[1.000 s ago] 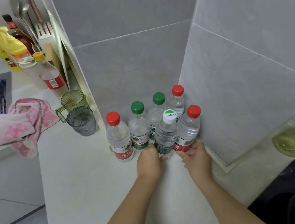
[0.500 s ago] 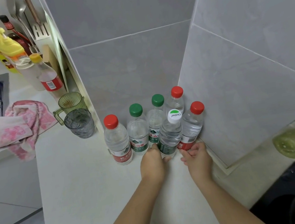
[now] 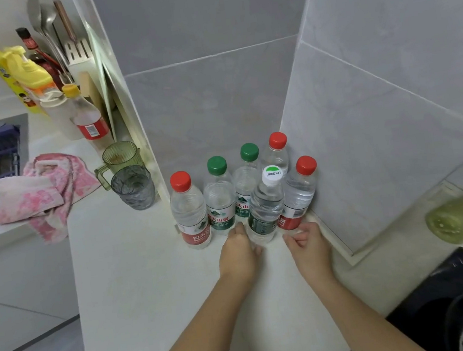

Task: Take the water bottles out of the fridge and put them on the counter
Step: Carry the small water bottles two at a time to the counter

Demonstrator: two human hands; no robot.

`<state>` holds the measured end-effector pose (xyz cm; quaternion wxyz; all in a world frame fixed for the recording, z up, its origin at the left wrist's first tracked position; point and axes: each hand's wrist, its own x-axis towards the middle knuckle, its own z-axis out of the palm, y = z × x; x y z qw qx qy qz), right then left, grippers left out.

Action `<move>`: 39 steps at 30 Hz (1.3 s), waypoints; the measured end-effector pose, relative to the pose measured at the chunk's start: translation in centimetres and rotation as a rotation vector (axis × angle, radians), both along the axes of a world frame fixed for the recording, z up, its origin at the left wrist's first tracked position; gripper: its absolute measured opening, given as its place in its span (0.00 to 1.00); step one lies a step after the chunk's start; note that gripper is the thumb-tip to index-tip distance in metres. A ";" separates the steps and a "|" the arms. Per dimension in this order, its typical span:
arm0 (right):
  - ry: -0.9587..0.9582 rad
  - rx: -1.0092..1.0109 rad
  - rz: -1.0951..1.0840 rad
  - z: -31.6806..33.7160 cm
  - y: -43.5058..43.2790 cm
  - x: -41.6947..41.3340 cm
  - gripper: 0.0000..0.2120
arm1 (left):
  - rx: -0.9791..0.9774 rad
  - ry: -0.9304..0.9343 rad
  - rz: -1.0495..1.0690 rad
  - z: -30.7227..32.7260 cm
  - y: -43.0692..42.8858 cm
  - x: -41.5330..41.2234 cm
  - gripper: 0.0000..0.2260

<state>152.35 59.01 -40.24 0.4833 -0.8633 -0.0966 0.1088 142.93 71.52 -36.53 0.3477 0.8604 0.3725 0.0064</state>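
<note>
Six water bottles stand upright, packed together on the white counter [image 3: 137,274] in the tiled wall corner, all clear with water inside. Front left, a red-cap bottle [image 3: 189,209]; next a green-cap bottle [image 3: 219,197]; behind, a second green-cap bottle [image 3: 247,179] and a rear red-cap bottle [image 3: 275,152]; at right, a red-cap bottle against the wall [image 3: 299,193]. The white-cap bottle [image 3: 265,209] is in front. Left hand [image 3: 239,257] is cupped loosely against its base, fingers curled, touching. Right hand [image 3: 308,243] has its fingers curled beside the base of the right-hand bottle; grip unclear. Left of the cluster, a grey tumbler [image 3: 132,187] and a green mug [image 3: 119,162], both look empty. Pink towel [image 3: 40,193] lies beyond.
</note>
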 end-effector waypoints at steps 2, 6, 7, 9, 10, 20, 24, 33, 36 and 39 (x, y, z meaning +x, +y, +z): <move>0.030 -0.020 0.057 0.5 -0.8 -0.9 0.19 | 0.016 0.025 -0.035 0.0 -0.1 -1.8 0.30; -0.023 -0.221 0.269 1.4 -2.2 -3.2 0.22 | 0.180 0.116 -0.084 0.6 -0.2 -6.5 0.31; -0.050 -0.265 0.326 1.9 -2.4 -3.9 0.23 | 0.224 0.136 -0.084 0.8 -0.2 -7.7 0.31; -0.118 -0.313 0.434 3.0 -2.6 -5.2 0.26 | 0.284 0.155 -0.071 1.5 -0.3 -10.1 0.32; -0.154 -0.326 0.493 3.4 -2.5 -5.8 0.27 | 0.311 0.161 -0.062 2.0 -0.4 -11.3 0.33; -0.379 -0.460 0.963 6.3 0.1 -15.0 0.39 | 0.343 0.021 0.203 3.9 -1.8 -26.1 0.37; -0.434 -0.408 1.084 7.4 1.9 -19.3 0.36 | 0.315 -0.038 0.358 5.0 -1.8 -33.4 0.36; -0.556 -0.330 1.339 11.2 4.6 -34.0 0.31 | 0.337 -0.158 0.627 7.3 -6.1 -48.3 0.37; -0.585 -0.290 1.400 11.9 3.9 -40.4 0.31 | 0.367 -0.146 0.677 7.5 -9.2 -54.3 0.38; -0.618 -0.248 1.456 12.6 2.4 -47.0 0.31 | 0.400 -0.134 0.701 8.0 -12.4 -60.2 0.39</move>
